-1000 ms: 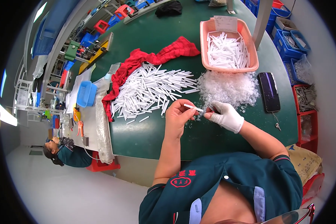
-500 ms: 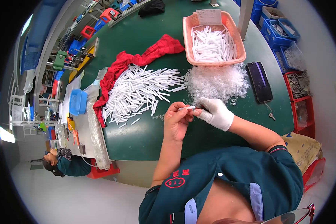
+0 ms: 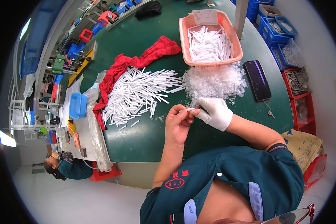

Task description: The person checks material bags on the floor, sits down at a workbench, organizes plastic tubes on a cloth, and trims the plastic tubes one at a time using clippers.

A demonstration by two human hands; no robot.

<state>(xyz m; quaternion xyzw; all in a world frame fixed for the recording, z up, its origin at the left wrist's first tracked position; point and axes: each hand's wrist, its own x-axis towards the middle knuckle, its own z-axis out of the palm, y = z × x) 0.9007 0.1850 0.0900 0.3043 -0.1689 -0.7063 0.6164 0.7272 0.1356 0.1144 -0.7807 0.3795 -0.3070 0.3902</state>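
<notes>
In my bare left hand (image 3: 176, 126), a short white tube (image 3: 186, 110) is pinched between thumb and fingers, lying roughly level. My right hand (image 3: 217, 115), in a white glove with bare fingertips, is closed at the tube's right end; whatever its fingertips hold is too small to make out. Beyond the hands lies a heap of tiny clear ring-like pieces (image 3: 214, 83). A large pile of similar white tubes (image 3: 138, 93) spreads to the left. More tubes fill a pink basket (image 3: 183, 42) behind the clear pieces.
A red cloth (image 3: 125, 61) borders the tube pile on the green table (image 3: 145, 140). To the right lie a phone (image 3: 257, 80) and a small key (image 3: 271, 114). A blue tray (image 3: 77, 105) stands at left. Another person (image 3: 72, 168) sits at far left; red and blue bins (image 3: 304, 108) line the right.
Both hands stay together around the tube with only slight finger movement. The whole view has shifted a little; the piles and basket look the same.
</notes>
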